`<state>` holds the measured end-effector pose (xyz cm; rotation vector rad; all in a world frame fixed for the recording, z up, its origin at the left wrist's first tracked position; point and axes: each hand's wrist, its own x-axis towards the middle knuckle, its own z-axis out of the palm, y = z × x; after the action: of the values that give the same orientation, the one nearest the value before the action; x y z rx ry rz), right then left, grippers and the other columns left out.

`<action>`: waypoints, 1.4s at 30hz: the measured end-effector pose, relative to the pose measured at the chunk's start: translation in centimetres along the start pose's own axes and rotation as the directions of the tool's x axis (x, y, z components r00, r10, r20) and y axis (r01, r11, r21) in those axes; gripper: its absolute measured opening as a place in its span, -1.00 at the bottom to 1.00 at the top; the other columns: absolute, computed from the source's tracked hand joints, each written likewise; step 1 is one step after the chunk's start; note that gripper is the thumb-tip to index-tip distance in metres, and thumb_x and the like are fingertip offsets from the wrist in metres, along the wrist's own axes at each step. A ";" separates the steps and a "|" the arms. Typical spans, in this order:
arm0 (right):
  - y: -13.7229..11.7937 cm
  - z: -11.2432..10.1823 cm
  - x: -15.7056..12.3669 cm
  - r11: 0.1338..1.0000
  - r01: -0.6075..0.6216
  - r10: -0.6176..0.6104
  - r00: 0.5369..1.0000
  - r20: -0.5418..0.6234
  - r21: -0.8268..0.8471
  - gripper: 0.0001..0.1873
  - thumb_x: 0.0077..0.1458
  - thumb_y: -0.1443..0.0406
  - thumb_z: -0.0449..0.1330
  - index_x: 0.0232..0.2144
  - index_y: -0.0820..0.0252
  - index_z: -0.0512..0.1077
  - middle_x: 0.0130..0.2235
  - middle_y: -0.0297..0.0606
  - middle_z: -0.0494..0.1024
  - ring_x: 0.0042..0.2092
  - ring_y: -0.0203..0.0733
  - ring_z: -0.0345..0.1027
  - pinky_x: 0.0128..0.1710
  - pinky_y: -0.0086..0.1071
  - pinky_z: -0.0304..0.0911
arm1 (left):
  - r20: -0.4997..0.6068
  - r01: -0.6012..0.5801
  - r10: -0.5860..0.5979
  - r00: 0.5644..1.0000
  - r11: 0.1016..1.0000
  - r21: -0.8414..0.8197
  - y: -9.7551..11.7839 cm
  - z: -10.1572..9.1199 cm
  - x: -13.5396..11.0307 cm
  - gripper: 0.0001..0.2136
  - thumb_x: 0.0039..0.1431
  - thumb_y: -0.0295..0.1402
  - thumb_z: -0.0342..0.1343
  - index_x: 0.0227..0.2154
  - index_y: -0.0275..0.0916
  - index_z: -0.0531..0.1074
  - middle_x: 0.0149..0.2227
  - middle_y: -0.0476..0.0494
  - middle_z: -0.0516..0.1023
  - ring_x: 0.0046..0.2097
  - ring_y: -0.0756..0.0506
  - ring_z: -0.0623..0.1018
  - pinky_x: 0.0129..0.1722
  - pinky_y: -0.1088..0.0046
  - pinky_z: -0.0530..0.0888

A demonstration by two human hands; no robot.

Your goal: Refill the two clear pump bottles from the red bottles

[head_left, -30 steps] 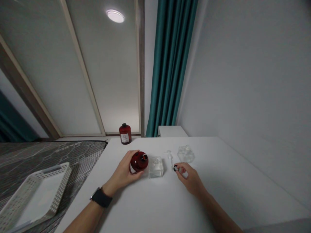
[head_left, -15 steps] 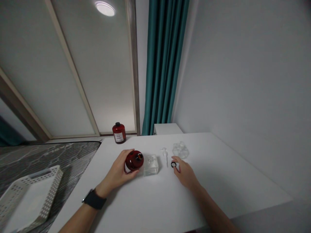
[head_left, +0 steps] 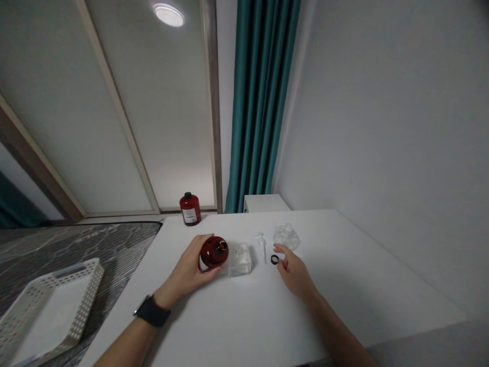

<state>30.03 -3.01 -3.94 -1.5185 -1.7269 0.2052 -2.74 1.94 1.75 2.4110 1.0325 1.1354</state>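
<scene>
My left hand (head_left: pixel 191 265) is wrapped round a dark red bottle (head_left: pixel 214 251), which is tilted with its uncapped neck toward the right. Just right of the bottle is a clear, square glass container (head_left: pixel 240 261). A small black ring-like cap (head_left: pixel 274 259) lies on the white table (head_left: pixel 237 316). Beside that cap my right hand (head_left: pixel 295 271) is open, its thumb and forefinger apart and nothing between them. A thin clear piece with a stem (head_left: pixel 262 247) lies between the container and my right hand. Beyond the hand sits a clear, faceted object (head_left: pixel 286 236), whose kind I cannot make out.
Another red bottle (head_left: pixel 190 210), with a white label and black cap, stands at the table's far left corner. A white perforated basket (head_left: pixel 86 300) is lower left, beyond the table edge. A white cabinet (head_left: pixel 266 203) and teal curtain (head_left: pixel 262 112) are behind; a wall rises at right.
The fingers of my right hand have let go of the black cap and drawn slightly back from it. My left hand keeps its hold on the bottle. The view has shifted slightly.
</scene>
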 end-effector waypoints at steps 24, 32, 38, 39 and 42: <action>-8.8 4.5 5.7 0.895 0.365 -0.363 0.930 -0.058 0.255 -0.66 0.27 0.34 0.03 0.08 0.13 0.34 -0.11 -0.13 0.52 -0.05 -0.05 0.41 0.00 -0.13 0.34 | -0.067 0.138 -0.151 0.986 0.977 -0.161 -0.4 -0.4 -0.4 -0.34 0.03 -0.36 0.25 0.20 -0.26 0.15 0.17 -0.33 0.35 0.20 -0.32 0.41 0.25 -0.03 0.31; -7.2 5.6 3.9 0.922 0.242 -0.277 0.958 0.079 0.301 -0.48 0.29 0.27 0.06 0.26 0.11 0.14 0.09 -0.06 0.40 0.14 -0.02 0.33 0.16 -0.04 0.27 | -0.051 0.216 -0.247 0.968 0.915 -0.341 -1.2 -0.1 -0.6 -0.36 0.16 -0.14 0.19 0.22 -0.26 0.12 0.18 -0.35 0.37 0.18 -0.29 0.44 0.23 0.04 0.34; -7.4 5.4 3.2 0.939 0.149 -0.222 0.951 0.213 0.311 -0.30 0.15 0.33 0.18 0.29 0.09 0.08 0.14 -0.05 0.37 0.20 0.02 0.29 0.22 0.06 0.18 | -0.020 0.240 -0.278 0.960 0.860 -0.450 -1.7 0.1 -0.5 -0.27 0.14 0.04 0.17 0.23 -0.27 0.09 0.17 -0.37 0.38 0.17 -0.29 0.46 0.22 0.07 0.35; -7.5 5.5 3.2 0.942 0.128 -0.203 0.954 0.223 0.310 -0.26 0.11 0.34 0.21 0.29 0.08 0.07 0.15 -0.05 0.36 0.21 0.03 0.28 0.23 0.07 0.17 | -0.015 0.249 -0.291 0.957 0.844 -0.476 -1.6 0.1 -0.5 -0.25 0.11 0.04 0.21 0.22 -0.27 0.09 0.16 -0.37 0.39 0.16 -0.29 0.47 0.21 0.06 0.36; -7.5 5.6 3.1 0.947 0.081 -0.165 0.953 0.253 0.312 -0.14 0.01 0.34 0.29 0.31 0.03 0.04 0.16 -0.08 0.35 0.22 0.04 0.27 0.23 0.08 0.14 | -0.020 0.269 -0.333 0.943 0.796 -0.542 -1.3 0.2 -0.3 -0.21 -0.02 -0.07 0.34 0.20 -0.23 0.11 0.11 -0.33 0.44 0.10 -0.29 0.52 0.18 0.03 0.39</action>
<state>20.83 -0.14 -1.71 -1.1966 -1.9013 0.6111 -3.37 2.66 0.74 1.6928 0.9333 1.2509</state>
